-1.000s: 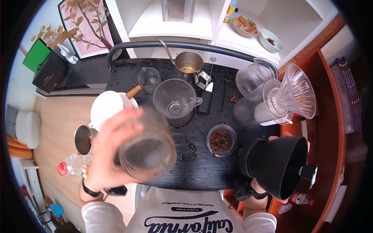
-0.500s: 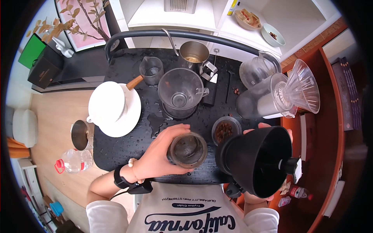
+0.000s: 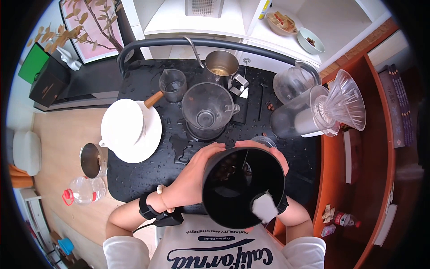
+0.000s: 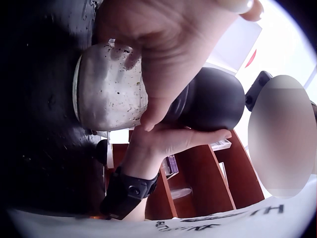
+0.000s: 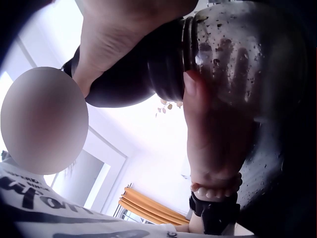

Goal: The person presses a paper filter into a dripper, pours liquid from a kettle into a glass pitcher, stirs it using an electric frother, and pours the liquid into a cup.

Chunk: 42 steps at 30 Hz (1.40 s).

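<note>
A black grinder top (image 3: 219, 204) fills the head view's lower middle, its wide mouth facing up, with some beans and a pale-tipped knob inside. In the left wrist view, the left hand (image 4: 171, 47) grips a speckled glass jar (image 4: 111, 89). The right hand (image 4: 168, 141) holds the black body (image 4: 213, 99) against the jar's mouth. From the right wrist side, the right hand (image 5: 119, 37) curls round the black part and the left fingers wrap the glass. A small clear bowl (image 3: 265, 141) is mostly hidden behind the grinder.
Behind the hands stand a clear glass cup (image 3: 208, 101), a small beaker (image 3: 173, 87) and a steel kettle (image 3: 221, 65). White cup and plate (image 3: 152, 139) lie left. Glass carafe (image 3: 291, 83) and ribbed dripper (image 3: 347, 103) stand right. Water wets the black table (image 3: 139, 179).
The right hand has brought the black grinder top leftward from the table's right side. The left hand's jar has moved from the left to beneath it, and the two now meet.
</note>
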Available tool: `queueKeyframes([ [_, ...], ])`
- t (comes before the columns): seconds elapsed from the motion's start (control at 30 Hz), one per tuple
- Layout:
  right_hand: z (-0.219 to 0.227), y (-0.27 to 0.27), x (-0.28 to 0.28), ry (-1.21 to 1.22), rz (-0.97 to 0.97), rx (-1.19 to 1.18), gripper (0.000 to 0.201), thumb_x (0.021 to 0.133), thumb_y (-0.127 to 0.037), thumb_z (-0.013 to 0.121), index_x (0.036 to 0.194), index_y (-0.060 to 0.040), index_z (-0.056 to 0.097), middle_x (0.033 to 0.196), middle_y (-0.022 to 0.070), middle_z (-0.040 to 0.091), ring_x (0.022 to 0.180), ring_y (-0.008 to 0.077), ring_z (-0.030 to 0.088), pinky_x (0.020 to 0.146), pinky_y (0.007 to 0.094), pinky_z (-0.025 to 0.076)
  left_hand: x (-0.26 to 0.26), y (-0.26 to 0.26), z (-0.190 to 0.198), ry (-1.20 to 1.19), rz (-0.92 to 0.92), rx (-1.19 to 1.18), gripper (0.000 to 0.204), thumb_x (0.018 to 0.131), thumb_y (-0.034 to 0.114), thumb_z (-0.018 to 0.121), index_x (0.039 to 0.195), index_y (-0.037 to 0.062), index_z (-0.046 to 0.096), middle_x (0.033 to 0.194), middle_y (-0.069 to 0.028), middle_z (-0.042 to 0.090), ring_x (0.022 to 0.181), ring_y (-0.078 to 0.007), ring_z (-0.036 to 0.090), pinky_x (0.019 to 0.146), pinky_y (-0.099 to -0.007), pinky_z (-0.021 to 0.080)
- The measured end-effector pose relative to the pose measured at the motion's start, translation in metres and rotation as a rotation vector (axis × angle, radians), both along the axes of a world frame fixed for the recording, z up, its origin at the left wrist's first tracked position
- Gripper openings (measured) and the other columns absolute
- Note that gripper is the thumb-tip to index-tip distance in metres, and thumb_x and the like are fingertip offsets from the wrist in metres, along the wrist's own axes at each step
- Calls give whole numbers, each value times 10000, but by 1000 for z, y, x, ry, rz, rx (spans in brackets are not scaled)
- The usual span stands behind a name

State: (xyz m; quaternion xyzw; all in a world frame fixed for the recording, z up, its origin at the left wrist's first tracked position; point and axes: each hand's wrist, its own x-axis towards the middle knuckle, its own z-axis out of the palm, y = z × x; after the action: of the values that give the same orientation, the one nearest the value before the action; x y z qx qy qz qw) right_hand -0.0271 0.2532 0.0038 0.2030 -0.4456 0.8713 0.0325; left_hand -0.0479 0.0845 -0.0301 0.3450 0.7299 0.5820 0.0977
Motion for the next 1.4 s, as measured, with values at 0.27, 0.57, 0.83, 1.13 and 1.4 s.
queueKeyframes([
  [0.27,-19,6,11,-411,59,68,446,834,-140,579,1189,63,402,1116,157,514,991,190,535,871,291,431,3,-1,3,-175,11,11,871,599,234,786,1285,9,298,1294,-183,323,1223,-332,321,1010,-381,283],
  [0.57,-80,7,14,-13,-174,533,499,763,-208,633,1134,67,445,1105,152,507,968,214,527,837,317,424,4,1,-2,-60,28,-20,820,627,228,764,1285,18,321,1296,-187,332,1205,-331,349,1010,-380,285],
  [0.83,-30,-7,20,365,-622,910,605,671,-242,695,1137,53,446,1150,168,468,1054,272,464,888,374,365,4,0,-6,40,17,-58,779,640,225,746,1277,22,346,1291,-187,361,1197,-328,362,1001,-388,297],
  [1.13,-25,27,15,430,-291,702,810,641,-260,740,1274,-19,296,1192,206,423,1121,337,417,920,407,341,2,-10,10,-367,-36,-10,787,625,218,756,1270,21,352,1298,-171,366,1189,-291,383,988,-352,315],
  [1.4,4,52,14,361,-306,917,417,752,-134,631,1117,1,483,1094,180,509,974,294,525,854,366,413,9,-36,29,-731,-115,227,598,806,195,617,1310,51,330,1328,-144,364,1163,-237,445,972,-371,387],
])
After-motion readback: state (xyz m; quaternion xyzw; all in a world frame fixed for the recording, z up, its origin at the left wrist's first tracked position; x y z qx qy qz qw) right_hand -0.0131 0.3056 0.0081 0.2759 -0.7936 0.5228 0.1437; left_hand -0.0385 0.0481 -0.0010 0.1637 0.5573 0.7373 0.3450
